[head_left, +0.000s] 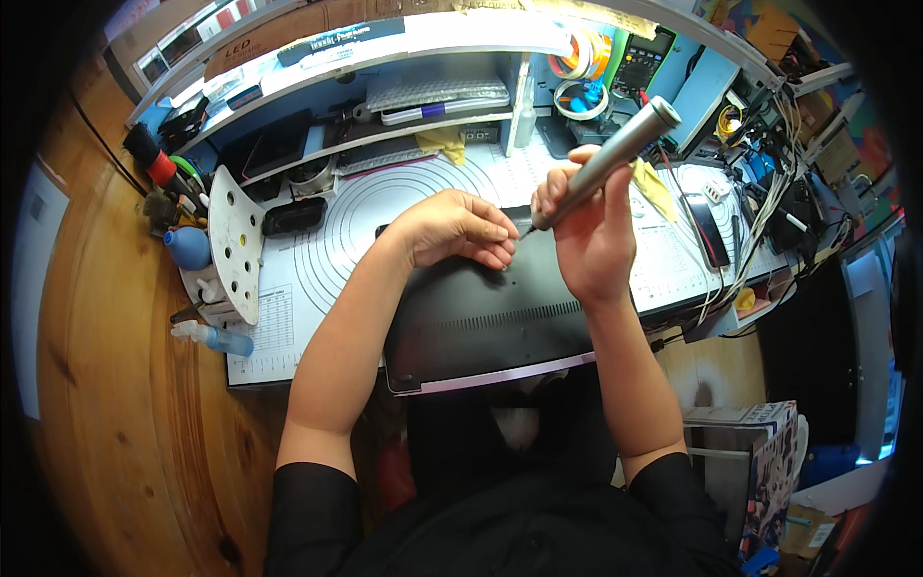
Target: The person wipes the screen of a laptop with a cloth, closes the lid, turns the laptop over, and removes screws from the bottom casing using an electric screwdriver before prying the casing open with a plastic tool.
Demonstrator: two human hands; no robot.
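Note:
My right hand (591,236) is wrapped round a thick grey electric screwdriver (611,156), tilted with its bit pointing down-left over a black laptop (481,337), which lies bottom-up at the desk's front edge. My left hand (460,231) is over the laptop's back part, fingers curled and thumb against them beside the screwdriver's tip; whatever they pinch, if anything, is too small to make out. Under the laptop a white printed work mat (279,279) covers the desk.
A white tool holder (240,250), blue air blower (187,248) and spray bottle (228,339) stand at left. Shelves (336,144) line the back, with a green multimeter (639,65). At right are a phone (710,240), tangled cables and a white power strip (710,190).

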